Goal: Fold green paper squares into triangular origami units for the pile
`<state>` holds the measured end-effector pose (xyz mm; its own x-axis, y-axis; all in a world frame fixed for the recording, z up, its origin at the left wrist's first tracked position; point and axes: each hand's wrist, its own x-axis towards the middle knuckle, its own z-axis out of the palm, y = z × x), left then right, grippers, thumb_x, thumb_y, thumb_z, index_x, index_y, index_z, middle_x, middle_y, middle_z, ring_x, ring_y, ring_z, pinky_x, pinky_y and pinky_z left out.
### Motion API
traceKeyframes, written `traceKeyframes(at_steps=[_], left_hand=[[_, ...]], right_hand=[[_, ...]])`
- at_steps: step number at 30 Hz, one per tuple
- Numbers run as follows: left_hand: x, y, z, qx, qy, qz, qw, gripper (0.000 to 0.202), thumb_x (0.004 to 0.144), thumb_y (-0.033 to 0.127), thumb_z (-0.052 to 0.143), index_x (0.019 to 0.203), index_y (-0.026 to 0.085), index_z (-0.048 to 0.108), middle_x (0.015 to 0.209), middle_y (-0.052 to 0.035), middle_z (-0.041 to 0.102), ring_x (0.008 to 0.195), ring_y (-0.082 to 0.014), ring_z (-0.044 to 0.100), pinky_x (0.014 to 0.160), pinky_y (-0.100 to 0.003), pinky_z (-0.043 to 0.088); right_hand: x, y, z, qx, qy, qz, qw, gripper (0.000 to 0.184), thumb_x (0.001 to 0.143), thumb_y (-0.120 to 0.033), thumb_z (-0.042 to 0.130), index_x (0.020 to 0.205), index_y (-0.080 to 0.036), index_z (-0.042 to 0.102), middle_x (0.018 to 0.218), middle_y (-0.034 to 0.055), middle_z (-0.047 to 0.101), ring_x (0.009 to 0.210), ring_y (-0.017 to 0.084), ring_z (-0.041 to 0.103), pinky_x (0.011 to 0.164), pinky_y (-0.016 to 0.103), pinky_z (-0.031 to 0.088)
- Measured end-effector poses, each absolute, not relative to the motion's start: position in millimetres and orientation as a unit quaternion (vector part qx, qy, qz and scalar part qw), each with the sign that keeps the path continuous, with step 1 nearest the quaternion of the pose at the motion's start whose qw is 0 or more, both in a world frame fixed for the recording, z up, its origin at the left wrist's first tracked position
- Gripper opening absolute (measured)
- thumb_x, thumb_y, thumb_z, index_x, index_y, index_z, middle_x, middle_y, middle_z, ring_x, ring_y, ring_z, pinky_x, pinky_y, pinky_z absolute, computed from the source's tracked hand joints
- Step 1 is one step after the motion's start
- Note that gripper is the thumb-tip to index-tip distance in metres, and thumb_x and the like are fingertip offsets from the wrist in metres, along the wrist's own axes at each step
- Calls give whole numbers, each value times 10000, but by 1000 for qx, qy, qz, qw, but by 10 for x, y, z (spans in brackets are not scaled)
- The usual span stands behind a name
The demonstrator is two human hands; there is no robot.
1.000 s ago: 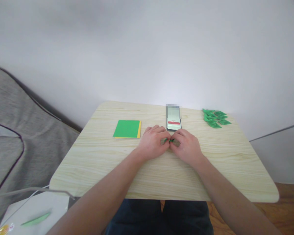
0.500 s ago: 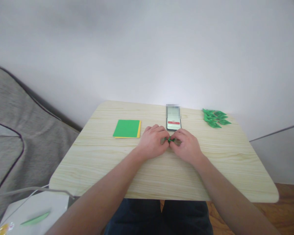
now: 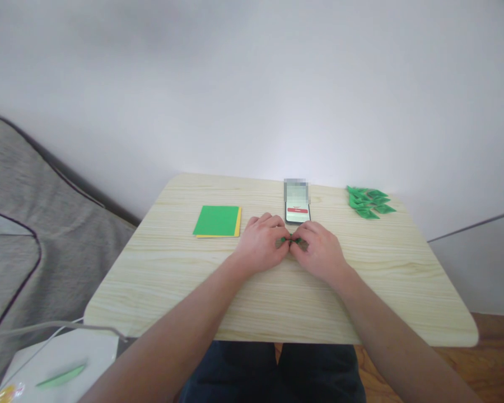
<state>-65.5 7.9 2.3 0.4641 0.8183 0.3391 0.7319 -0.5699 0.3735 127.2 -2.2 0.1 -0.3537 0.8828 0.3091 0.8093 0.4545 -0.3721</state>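
Observation:
Near the middle of the wooden table [image 3: 185,291], my left hand [image 3: 263,242] and my right hand [image 3: 319,249] meet with thumbs and fingertips pinched together. Between them is a small piece of folded green paper [image 3: 298,240], mostly covered by the fingers, so its shape cannot be made out. Just beyond the fingertips lies a phone [image 3: 297,211] with its screen lit. Left of my left hand is a stack of square paper [image 3: 217,220], green on top with yellow showing at the edges. Several folded green paper pieces [image 3: 366,201] sit in a cluster at the far right.
A white wall [image 3: 252,101] rises behind the table. At the left are grey fabric [image 3: 67,257] and a pale cable [image 3: 59,323]. Below, a white surface [image 3: 46,352] holds a light green slim object [image 3: 61,376].
Both hands have barely moved. The fingertips have drawn closer over the folded green paper, and less of it shows between them.

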Motion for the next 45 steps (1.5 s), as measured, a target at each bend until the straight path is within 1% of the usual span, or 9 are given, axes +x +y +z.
traceKeyframes(at_steps=[10, 14, 19, 24, 28, 33, 37, 41, 45], left_hand=[[-665, 70, 36, 846, 475, 227, 93, 106, 910, 263, 640, 867, 256, 736, 980, -23, 702, 1008, -241, 577, 866, -424, 415], [-702, 105, 21, 842, 468, 236, 124, 115, 923, 271, 639, 896, 257, 750, 999, -32, 715, 1013, -245, 582, 885, -419, 435], [-759, 151, 22, 842, 449, 253, 159, 102, 882, 233, 660, 898, 257, 758, 985, -23, 733, 1006, -248, 595, 899, -417, 462], [-801, 201, -22, 835, 439, 276, 184, 163, 768, 139, 710, 888, 244, 745, 960, -21, 742, 995, -252, 619, 898, -412, 492], [-810, 233, -75, 807, 429, 327, 239, 110, 799, 158, 715, 876, 234, 735, 907, -30, 739, 964, -235, 652, 890, -394, 524], [-796, 228, -95, 771, 403, 394, 297, 108, 824, 153, 707, 903, 224, 726, 996, -34, 754, 973, -206, 684, 910, -371, 549], [-774, 205, -84, 752, 396, 414, 325, 110, 833, 149, 699, 917, 217, 721, 1024, -44, 757, 1006, -210, 696, 950, -383, 548], [-754, 189, -74, 740, 391, 423, 348, 101, 837, 134, 681, 897, 209, 713, 1039, -54, 750, 1019, -210, 697, 974, -384, 538], [-743, 184, -81, 737, 384, 433, 349, 118, 830, 119, 673, 903, 206, 705, 1026, -54, 746, 1001, -203, 697, 952, -365, 542]], right_hand=[[1289, -2, 11, -543, -801, 102, 230, 119, 873, -238, 640, 821, -231, 747, 977, 45, 731, 980, 234, 657, 866, 367, 514], [1361, 42, 4, -529, -799, 150, 243, 75, 811, -250, 715, 856, -253, 775, 984, 39, 733, 976, 238, 666, 886, 378, 530], [1431, 71, -24, -503, -809, 162, 257, 133, 764, -212, 746, 881, -262, 784, 1020, 38, 731, 971, 237, 672, 885, 383, 538], [1459, 87, -34, -486, -804, 185, 288, 108, 801, -168, 708, 855, -245, 760, 954, 35, 737, 945, 229, 668, 869, 383, 533], [1472, 97, -29, -477, -788, 226, 316, 128, 812, -150, 691, 876, -246, 748, 927, 22, 745, 892, 209, 678, 843, 370, 536], [1459, 87, -31, -454, -757, 290, 369, 151, 821, -179, 715, 948, -250, 756, 995, 28, 762, 929, 208, 708, 862, 361, 552], [1425, 81, -30, -449, -732, 318, 402, 103, 842, -199, 715, 918, -250, 762, 1022, 36, 771, 959, 211, 721, 890, 366, 557], [1403, 81, -26, -452, -719, 326, 415, 80, 832, -208, 730, 892, -246, 766, 1009, 36, 772, 934, 205, 719, 875, 354, 553], [1404, 68, -3, -464, -710, 332, 413, 132, 808, -236, 760, 940, -241, 763, 963, 27, 773, 897, 203, 708, 819, 332, 547]])
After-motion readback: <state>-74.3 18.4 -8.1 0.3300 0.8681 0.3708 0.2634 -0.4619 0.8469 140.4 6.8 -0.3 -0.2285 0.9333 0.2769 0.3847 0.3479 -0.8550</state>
